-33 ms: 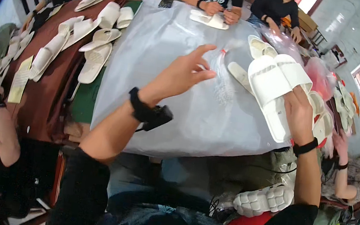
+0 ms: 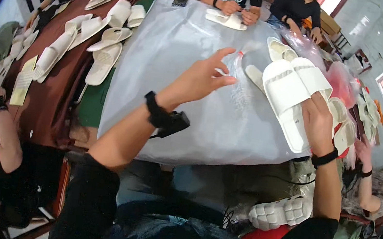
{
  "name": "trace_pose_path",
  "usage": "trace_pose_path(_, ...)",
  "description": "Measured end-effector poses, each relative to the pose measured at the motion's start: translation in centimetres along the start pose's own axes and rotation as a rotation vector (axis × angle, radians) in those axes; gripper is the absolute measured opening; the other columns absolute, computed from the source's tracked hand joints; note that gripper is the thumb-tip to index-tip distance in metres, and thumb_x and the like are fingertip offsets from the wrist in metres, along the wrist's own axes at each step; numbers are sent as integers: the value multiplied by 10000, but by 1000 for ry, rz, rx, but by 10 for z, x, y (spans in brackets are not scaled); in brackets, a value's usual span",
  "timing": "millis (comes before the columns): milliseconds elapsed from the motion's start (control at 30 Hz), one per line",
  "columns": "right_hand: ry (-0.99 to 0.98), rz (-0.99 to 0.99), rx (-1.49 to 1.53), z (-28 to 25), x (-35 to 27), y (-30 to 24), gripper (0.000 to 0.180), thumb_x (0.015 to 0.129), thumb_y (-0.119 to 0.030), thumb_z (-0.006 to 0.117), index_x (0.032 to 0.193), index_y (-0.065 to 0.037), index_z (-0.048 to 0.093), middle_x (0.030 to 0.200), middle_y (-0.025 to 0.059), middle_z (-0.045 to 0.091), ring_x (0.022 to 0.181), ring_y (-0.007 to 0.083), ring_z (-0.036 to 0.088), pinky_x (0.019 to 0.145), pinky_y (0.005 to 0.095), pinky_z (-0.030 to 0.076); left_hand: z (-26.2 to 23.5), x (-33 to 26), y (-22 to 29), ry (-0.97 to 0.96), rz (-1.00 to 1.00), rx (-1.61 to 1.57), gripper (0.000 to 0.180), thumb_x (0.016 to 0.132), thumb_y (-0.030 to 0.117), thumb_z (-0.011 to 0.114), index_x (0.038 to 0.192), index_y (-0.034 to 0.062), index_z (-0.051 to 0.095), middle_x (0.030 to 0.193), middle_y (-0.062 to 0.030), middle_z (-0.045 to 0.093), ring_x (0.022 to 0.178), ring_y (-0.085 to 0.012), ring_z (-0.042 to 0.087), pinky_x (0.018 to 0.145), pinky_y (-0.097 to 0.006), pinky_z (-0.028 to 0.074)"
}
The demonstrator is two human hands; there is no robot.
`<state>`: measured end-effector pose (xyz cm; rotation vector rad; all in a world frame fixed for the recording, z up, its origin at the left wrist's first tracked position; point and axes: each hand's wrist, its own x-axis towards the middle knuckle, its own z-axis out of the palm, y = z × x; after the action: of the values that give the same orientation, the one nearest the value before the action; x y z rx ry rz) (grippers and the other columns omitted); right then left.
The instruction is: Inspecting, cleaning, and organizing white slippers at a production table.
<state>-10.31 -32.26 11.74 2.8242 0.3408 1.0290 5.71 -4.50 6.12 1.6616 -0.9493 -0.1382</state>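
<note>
My right hand grips a pair of white slide slippers above the right side of the covered table. Their broad straps face up, and the two slippers overlap side by side. Over the middle of the table, my left hand is empty, thumb and fingers apart. Just right of its fingertips lies a bundle of thin clear plastic strands, tied with red near its top. A pale slipper rests on the table, partly hidden by the held pair.
On the left, several white slippers lie on a brown-covered table. More slippers and pink plastic bags crowd the right side. Across the table a person's hands hold a white slipper. A chunky white slipper sits low at right.
My left hand has shifted slightly right, closer to the strands. My right hand keeps its hold on the slippers in nearly the same place.
</note>
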Motion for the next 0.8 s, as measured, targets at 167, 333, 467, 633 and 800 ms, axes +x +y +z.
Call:
trace_pose_path(167, -3, -71, 29, 4, -6, -21, 53, 734, 35, 619, 757, 27, 572, 882, 175, 583, 873, 355, 600, 750, 424, 499, 42, 3, -25, -13, 138, 61, 477, 904, 193, 652, 1329, 48, 491, 932, -76, 632, 823, -153, 617, 690, -289, 527)
trace_pose_path(333, 7, -86, -1, 7, -16, -22, 93, 713, 34, 648, 797, 28, 607, 988, 192, 622, 1028, 372, 591, 894, 427, 497, 33, 1, -32, -241, -244, -291, 233, 948, 235, 573, 949, 9, 632, 785, -44, 628, 721, -109, 595, 632, -248, 503)
trace_pose_path(467, -36, -44, -50, 9, -28, -9, 106, 723, 11, 652, 824, 20, 622, 982, 185, 626, 1028, 357, 594, 910, 422, 490, 5, -6, -18, -119, -209, -440, 266, 984, 233, 505, 810, 61, 611, 756, -14, 621, 601, -53, 499, 532, -202, 408)
trace_pose_path(633, -60, -63, -75, 32, -38, -1, 143, 769, -48, 639, 904, -2, 638, 976, 176, 630, 1039, 332, 586, 917, 413, 478, -28, -15, -11, 52, -125, -738, 180, 993, 188, 501, 894, 68, 593, 811, 3, 571, 572, -39, 373, 531, -188, 319)
trace_pose_path(800, -13, 265, -284, 46, -57, 91, 135, 863, -151, 572, 881, -25, 617, 905, 174, 618, 931, 367, 580, 844, 448, 469, -70, -25, -7, 243, -39, -863, 181, 1004, 219, 490, 946, 75, 581, 882, -8, 562, 640, -40, 412, 579, -183, 355)
